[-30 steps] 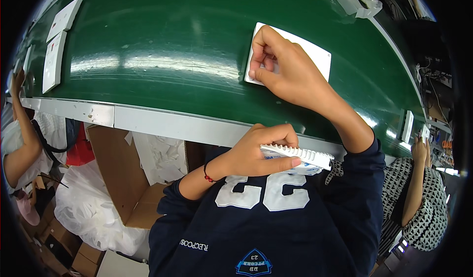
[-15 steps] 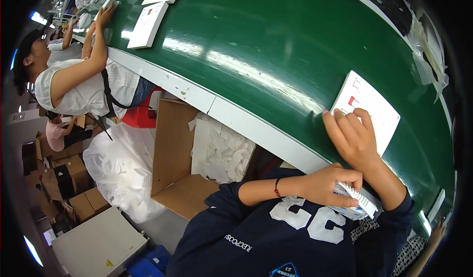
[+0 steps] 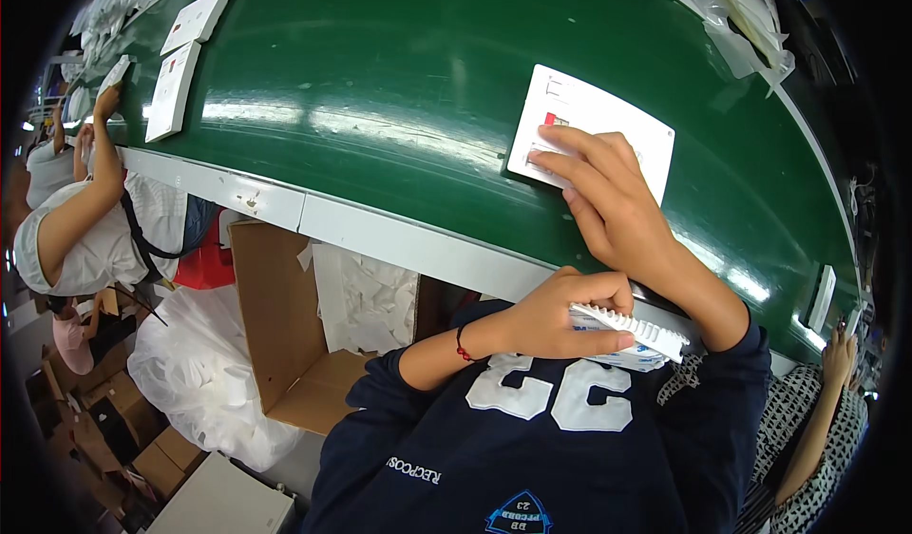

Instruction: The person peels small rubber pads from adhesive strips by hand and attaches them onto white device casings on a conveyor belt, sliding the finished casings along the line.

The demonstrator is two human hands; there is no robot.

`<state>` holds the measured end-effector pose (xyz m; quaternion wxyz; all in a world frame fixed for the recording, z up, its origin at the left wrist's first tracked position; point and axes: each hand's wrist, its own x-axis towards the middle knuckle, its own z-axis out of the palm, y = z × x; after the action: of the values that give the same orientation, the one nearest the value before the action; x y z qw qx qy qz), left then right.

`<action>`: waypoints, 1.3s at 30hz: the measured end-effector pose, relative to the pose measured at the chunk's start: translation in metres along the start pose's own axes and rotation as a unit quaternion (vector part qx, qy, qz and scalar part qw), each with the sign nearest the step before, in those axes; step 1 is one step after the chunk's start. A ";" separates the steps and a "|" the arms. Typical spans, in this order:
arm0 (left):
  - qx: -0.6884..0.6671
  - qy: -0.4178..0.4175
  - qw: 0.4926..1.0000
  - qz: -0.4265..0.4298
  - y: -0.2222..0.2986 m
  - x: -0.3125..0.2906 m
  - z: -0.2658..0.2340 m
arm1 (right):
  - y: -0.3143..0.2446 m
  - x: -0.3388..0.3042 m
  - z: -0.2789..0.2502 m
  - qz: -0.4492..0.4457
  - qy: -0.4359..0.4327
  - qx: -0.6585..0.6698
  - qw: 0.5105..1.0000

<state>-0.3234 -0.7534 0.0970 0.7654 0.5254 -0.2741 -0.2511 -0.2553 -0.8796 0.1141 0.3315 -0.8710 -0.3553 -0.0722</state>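
In the head view, the panel [image 3: 591, 108] on the table [image 3: 380, 59] is being touched by the right hand [image 3: 616, 192], fingers apart, seemingly unfinished, while ridged pieces [image 3: 648, 332] are being clamped, not yet laid down, by the left hand [image 3: 556, 320].

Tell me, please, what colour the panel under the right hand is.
Mostly white; the panel shows best in the head view.
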 end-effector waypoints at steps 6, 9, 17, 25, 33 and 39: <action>-0.014 0.006 1.000 -0.013 0.009 -0.003 -0.006 | -0.010 0.016 0.004 -0.039 -0.013 -0.115 0.992; -0.032 0.003 0.999 -0.031 0.011 -0.005 -0.006 | -0.013 0.018 0.014 -0.066 -0.002 -0.211 0.975; -0.035 0.023 0.997 -0.058 0.011 -0.006 -0.002 | -0.007 0.021 0.013 -0.057 -0.001 -0.260 0.964; -0.013 0.098 0.993 -0.062 0.011 -0.004 0.005 | -0.003 0.003 -0.053 0.120 -0.012 0.246 0.962; 0.082 0.177 0.980 0.029 0.005 0.000 0.013 | -0.034 -0.048 -0.126 0.169 -0.136 0.149 0.965; 0.117 0.194 0.974 0.027 0.003 0.006 0.021 | -0.050 -0.046 -0.118 0.132 -0.125 0.024 0.983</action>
<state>-0.3334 -0.7704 0.1072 0.7437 0.6424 -0.1618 -0.0899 -0.3097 -0.9535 0.2147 0.3117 -0.9042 -0.2776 0.0903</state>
